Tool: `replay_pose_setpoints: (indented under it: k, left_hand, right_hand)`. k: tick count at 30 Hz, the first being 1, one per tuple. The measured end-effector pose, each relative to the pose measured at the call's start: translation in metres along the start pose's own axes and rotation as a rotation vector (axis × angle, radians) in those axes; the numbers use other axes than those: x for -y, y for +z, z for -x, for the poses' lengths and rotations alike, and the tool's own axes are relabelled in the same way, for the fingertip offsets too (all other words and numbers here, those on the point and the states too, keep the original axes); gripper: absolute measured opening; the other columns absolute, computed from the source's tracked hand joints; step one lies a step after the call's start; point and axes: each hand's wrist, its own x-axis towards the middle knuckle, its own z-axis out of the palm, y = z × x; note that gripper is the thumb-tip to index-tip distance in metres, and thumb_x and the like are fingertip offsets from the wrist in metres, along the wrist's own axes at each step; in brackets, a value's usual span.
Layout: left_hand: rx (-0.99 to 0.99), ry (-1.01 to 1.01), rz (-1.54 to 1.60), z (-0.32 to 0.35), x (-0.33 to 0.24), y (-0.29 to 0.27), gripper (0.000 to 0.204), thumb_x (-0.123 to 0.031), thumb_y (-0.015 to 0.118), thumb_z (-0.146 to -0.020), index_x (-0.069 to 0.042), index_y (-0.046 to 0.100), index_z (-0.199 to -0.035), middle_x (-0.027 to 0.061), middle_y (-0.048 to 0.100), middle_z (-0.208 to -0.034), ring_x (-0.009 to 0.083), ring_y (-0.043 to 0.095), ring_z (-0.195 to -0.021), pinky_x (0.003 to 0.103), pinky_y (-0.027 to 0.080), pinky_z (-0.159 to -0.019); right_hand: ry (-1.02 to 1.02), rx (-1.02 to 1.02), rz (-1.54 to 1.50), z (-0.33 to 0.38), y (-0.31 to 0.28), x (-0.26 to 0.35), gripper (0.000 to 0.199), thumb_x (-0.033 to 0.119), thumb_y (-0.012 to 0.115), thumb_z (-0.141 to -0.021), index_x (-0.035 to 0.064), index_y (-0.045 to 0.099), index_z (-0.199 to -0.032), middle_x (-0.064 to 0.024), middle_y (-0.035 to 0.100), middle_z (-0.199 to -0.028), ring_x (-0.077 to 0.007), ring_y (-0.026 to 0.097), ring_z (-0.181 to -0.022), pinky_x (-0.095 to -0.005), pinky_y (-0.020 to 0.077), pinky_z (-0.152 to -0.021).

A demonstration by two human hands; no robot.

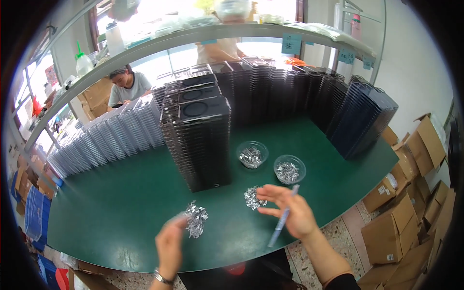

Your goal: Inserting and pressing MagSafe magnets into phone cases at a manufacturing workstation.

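Observation:
On the green table two loose heaps of small shiny silver metal pieces lie in front of me. My left hand is beside the left heap, its fingertips at the heap's edge and smeared by motion. My right hand is over the edge of the right heap, fingers partly stretched toward it. A slim grey-blue stick, perhaps a pen or tool, slants across that hand and seems held in it. Just beyond stand two clear round tubs, a left tub and a right tub, both holding similar silver pieces.
A tall stack of black flat cases rises mid-table. Clear case stacks line the left, dark stacks the back and right. An overhead shelf spans behind. Two people are beyond the table. Cardboard boxes crowd the right floor.

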Motion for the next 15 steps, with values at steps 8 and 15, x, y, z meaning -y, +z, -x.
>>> replay_pose_setpoints:
  k: [8, 15]
  left_hand:
    - [0.372, -0.403, 0.397, 0.043, -0.026, 0.098, 0.032, -0.021, 0.046, -0.111, -0.001, 0.051, -0.136, 0.0079, 0.067, -0.097, 0.0125, 0.065, -0.081, 0.025, 0.054, -0.074]
    - [-0.389, -0.18, -0.316, 0.068, 0.009, 0.0, 0.024, -0.021, 0.05, -0.11, -0.005, 0.061, -0.124, 0.0001, 0.055, -0.075, 0.0086, 0.046, -0.059, 0.025, 0.04, -0.056]
  right_hand:
    - [-0.049, 0.4, 0.582, -0.026, 0.063, -0.027, 0.057, 0.04, 0.047, -0.11, -0.0011, 0.049, -0.149, -0.0191, 0.05, -0.152, -0.0298, 0.041, -0.147, -0.0404, 0.0311, -0.121]
    - [-0.299, 0.022, 0.436, -0.135, -0.038, 0.1, 0.04, 0.023, 0.06, -0.106, -0.0023, 0.059, -0.137, -0.0132, 0.067, -0.131, -0.023, 0.062, -0.126, -0.0383, 0.051, -0.105]
